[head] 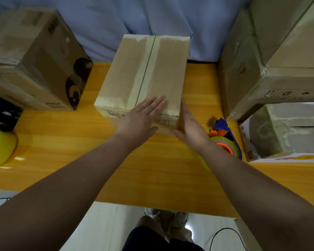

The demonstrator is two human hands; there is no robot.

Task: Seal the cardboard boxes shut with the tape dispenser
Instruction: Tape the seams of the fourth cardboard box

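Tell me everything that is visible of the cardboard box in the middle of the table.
The cardboard box is plain brown and oblong, standing on the yellow wooden table. Its top flaps are closed; a dark seam runs down the middle, flanked by paler tape-like bands. The left hand lies flat on its top; the right hand touches its right side.

Matt cardboard box (pixel 143 69), glossy wooden table (pixel 152 169), shiny plastic tape dispenser (pixel 225 138).
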